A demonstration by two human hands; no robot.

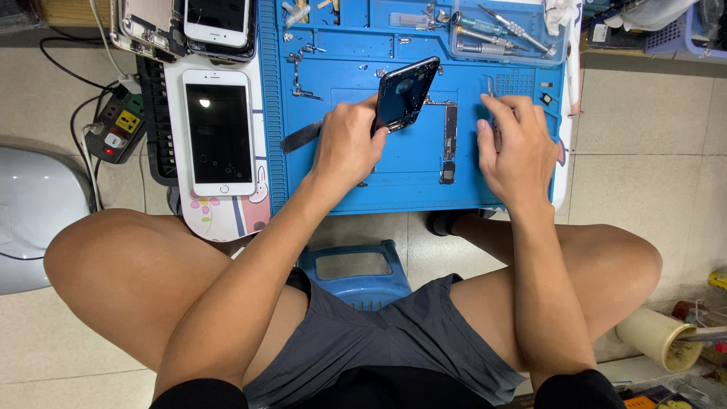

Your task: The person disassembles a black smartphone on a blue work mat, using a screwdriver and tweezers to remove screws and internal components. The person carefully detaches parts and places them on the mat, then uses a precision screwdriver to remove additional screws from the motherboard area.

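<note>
Left hand [347, 148] grips a dark phone shell [405, 94], tipped up on its edge over the blue mat [333, 76]. Right hand [515, 144] pinches thin tweezers [491, 89] close by. The phone looks already opened, I think: a long circuit board [450, 142] and small parts lie out on the mat. A white phone [219, 131] lies to the left, untouched.
</note>
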